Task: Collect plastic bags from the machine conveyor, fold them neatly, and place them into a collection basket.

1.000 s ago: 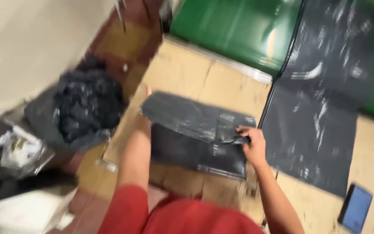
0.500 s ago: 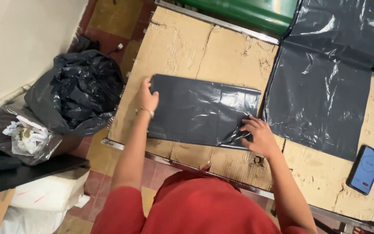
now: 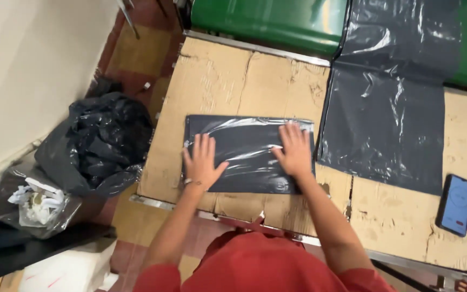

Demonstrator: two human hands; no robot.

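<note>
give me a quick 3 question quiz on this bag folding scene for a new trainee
1. True or false: both hands press flat on the folded black bag.
2. What lies at the right edge of the cardboard-covered table? A) scissors B) a phone C) a tape roll
3. Which hand is nearer the large spread black sheet?

Key
1. True: the left hand and right hand lie palm down on it, fingers spread.
2. B: a phone with its screen lit.
3. The right hand.
</note>
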